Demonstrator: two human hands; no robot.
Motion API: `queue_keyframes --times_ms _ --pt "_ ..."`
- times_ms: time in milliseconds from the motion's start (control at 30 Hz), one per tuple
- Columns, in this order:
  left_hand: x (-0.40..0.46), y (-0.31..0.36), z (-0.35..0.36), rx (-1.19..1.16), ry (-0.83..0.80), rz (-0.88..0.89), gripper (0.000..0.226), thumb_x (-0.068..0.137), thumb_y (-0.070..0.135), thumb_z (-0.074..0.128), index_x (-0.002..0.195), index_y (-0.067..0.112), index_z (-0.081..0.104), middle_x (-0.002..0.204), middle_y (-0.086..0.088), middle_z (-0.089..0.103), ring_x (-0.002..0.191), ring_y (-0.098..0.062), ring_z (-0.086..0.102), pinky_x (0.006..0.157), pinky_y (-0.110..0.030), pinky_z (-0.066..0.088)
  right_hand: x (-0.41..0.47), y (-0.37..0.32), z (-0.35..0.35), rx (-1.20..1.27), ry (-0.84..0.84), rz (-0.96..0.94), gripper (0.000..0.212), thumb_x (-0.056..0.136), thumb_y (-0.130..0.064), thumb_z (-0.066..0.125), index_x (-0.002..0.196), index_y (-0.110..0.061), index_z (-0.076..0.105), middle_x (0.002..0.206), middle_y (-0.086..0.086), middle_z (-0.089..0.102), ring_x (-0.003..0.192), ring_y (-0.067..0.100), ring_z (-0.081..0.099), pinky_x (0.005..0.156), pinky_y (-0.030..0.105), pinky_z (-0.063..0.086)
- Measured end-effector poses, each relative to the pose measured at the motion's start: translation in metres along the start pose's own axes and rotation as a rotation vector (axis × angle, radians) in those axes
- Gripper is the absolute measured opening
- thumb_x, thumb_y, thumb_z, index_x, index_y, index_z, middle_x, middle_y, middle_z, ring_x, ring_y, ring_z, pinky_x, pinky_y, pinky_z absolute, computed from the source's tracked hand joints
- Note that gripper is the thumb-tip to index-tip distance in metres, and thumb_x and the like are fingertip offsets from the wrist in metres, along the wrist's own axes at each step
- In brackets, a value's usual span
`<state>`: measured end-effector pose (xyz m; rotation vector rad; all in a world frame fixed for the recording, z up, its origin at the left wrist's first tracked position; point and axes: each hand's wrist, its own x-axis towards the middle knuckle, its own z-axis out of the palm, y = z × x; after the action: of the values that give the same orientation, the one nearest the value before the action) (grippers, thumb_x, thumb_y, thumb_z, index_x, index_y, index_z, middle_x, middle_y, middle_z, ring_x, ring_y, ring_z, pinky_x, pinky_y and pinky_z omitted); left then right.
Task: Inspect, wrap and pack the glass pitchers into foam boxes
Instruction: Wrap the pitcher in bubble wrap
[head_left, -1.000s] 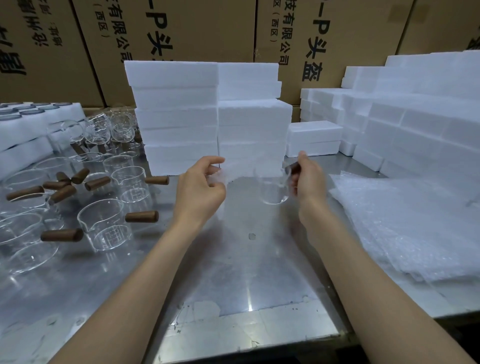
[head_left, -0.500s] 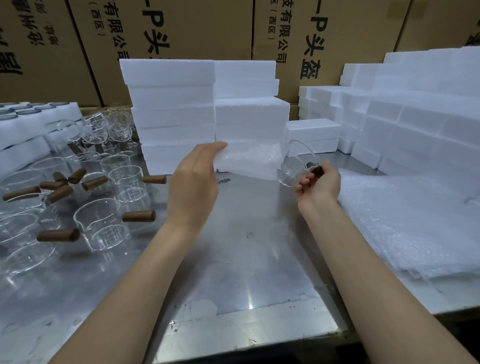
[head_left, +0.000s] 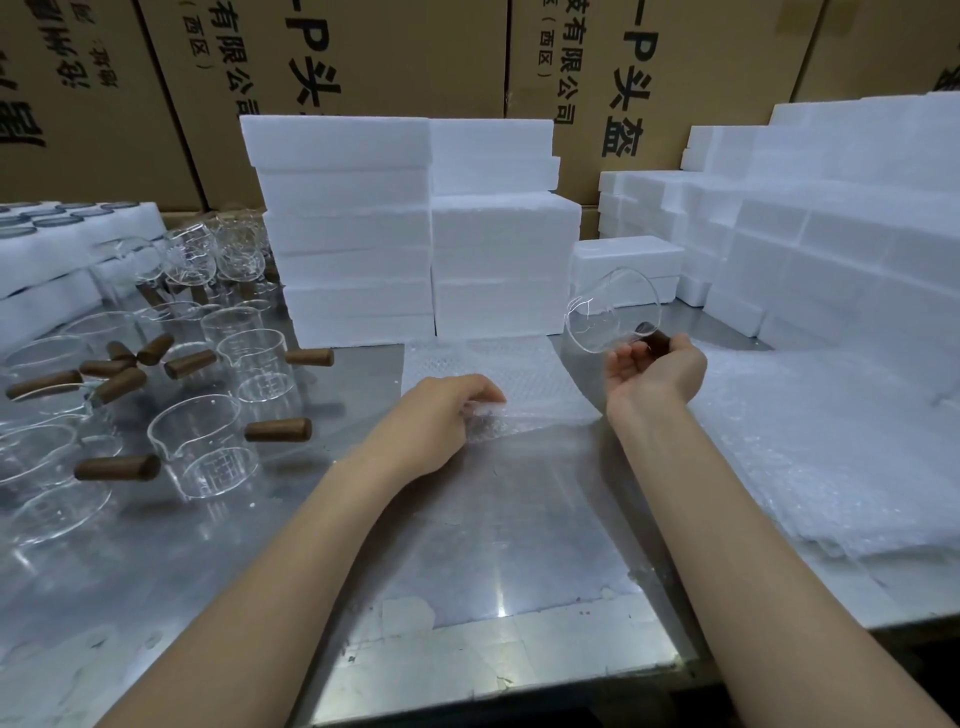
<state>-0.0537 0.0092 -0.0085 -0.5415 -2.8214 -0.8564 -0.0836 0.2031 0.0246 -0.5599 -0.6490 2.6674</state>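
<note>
- The right hand (head_left: 655, 375) holds one glass pitcher (head_left: 613, 312) above the surface (head_left: 519, 545), fingers curled round its dark wooden handle (head_left: 655, 340); the glass is tipped on its side with the mouth facing the person.
- The left hand (head_left: 441, 415) pinches the near edge of a bubble-wrap sheet (head_left: 498, 374), which lies spread on the surface in front of the foam boxes (head_left: 415, 228).
- The step in hand looks like laying the sheet flat for wrapping. It would go best with the sheet smoothed and kept pinned down, then the pitcher set on its side near one edge so it can be rolled up, handle included.
- The glass should stay low and clear of the foam stack just behind it.
- To the left stand many unwrapped pitchers (head_left: 208, 447), their wooden handles pointing out in several directions; a careless left elbow could knock them.
- A pile of spare bubble wrap (head_left: 831, 467) lies to the right, more foam boxes stacked behind it.
- Cardboard cartons (head_left: 363, 57) line the back.
</note>
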Motion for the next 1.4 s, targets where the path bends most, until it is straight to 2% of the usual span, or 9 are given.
queue_keyframes --times_ms 167,267,467,567,667,867,1000,1200,1400 --pt "0.005 -0.010 -0.002 -0.020 0.161 -0.064 0.015 0.082 0.021 0.074 0.091 0.030 0.065 0.090 0.013 0.053 0.082 -0.009 0.049 0.076 -0.024 0.040 -0.007 0.004 0.004 -0.100 -0.114 -0.013 0.039 0.099 -0.030 0.042 0.065 -0.012 0.050 0.048 -0.003 0.045 0.035 0.009 0.042 0.044 0.018 0.040" --pt "0.006 -0.012 -0.003 -0.159 0.202 -0.137 0.015 0.076 0.038 0.077 0.070 0.033 0.064 0.070 0.014 0.060 0.062 -0.003 0.051 0.064 -0.024 0.041 -0.011 0.009 0.008 -0.252 -0.262 -0.017 0.038 0.098 -0.032 0.047 0.066 -0.014 0.053 0.049 -0.004 0.054 0.046 0.011 0.049 0.050 0.021 0.046" --pt "0.006 -0.009 -0.006 -0.382 0.251 -0.180 0.014 0.085 0.035 0.070 0.072 0.027 0.071 0.065 0.012 0.070 0.060 -0.006 0.059 0.063 -0.026 0.051 -0.025 0.020 0.009 -0.750 -0.540 -0.466 0.035 0.099 -0.027 0.045 0.069 -0.011 0.053 0.055 -0.005 0.056 0.042 0.008 0.047 0.045 0.022 0.042" --pt "0.008 -0.009 -0.008 -0.466 0.294 -0.228 0.016 0.086 0.030 0.070 0.070 0.027 0.070 0.060 0.014 0.068 0.049 0.000 0.054 0.058 -0.022 0.046 -0.032 0.026 0.009 -0.829 -0.631 -0.552 0.032 0.099 -0.023 0.047 0.071 -0.009 0.050 0.052 -0.009 0.058 0.041 0.007 0.046 0.041 0.020 0.039" --pt "0.010 -0.008 -0.009 -0.548 0.384 -0.259 0.014 0.085 0.029 0.071 0.073 0.021 0.072 0.071 0.002 0.070 0.053 -0.002 0.055 0.063 -0.026 0.043 -0.036 0.032 0.006 -0.947 -0.667 -0.602 0.030 0.098 -0.027 0.048 0.071 -0.013 0.050 0.056 -0.009 0.061 0.045 0.008 0.050 0.047 0.022 0.043" --pt "0.010 -0.001 -0.018 -0.607 0.631 -0.231 0.006 0.085 0.029 0.072 0.084 0.023 0.074 0.074 0.016 0.068 0.058 0.009 0.056 0.059 -0.008 0.043 -0.042 0.035 0.003 -1.062 -0.626 -0.730 0.021 0.094 -0.034 0.054 0.077 -0.021 0.051 0.068 -0.013 0.069 0.056 0.007 0.063 0.062 0.033 0.055" --pt "0.007 0.004 -0.023 -0.603 0.730 -0.205 0.005 0.086 0.031 0.071 0.088 0.027 0.072 0.085 0.015 0.070 0.069 0.001 0.058 0.067 -0.011 0.046 -0.045 0.036 0.002 -1.077 -0.591 -0.843 0.020 0.091 -0.034 0.058 0.078 -0.021 0.051 0.069 -0.017 0.069 0.063 0.006 0.066 0.069 0.036 0.054" --pt "0.003 0.018 -0.027 -0.548 0.841 -0.044 0.009 0.087 0.022 0.070 0.084 0.031 0.069 0.084 0.009 0.068 0.076 -0.004 0.059 0.069 -0.012 0.044 -0.054 0.045 -0.001 -1.224 -0.659 -1.084 0.022 0.083 -0.032 0.070 0.082 -0.016 0.055 0.069 -0.017 0.063 0.065 0.003 0.062 0.064 0.031 0.052" --pt "-0.004 0.035 -0.024 -0.450 0.805 0.164 0.009 0.087 0.020 0.070 0.087 0.029 0.071 0.081 0.015 0.064 0.075 0.000 0.058 0.065 -0.011 0.040 -0.061 0.060 -0.002 -1.283 -0.706 -1.087 0.020 0.086 -0.025 0.067 0.093 -0.009 0.057 0.080 -0.011 0.069 0.076 0.012 0.067 0.067 0.039 0.053"
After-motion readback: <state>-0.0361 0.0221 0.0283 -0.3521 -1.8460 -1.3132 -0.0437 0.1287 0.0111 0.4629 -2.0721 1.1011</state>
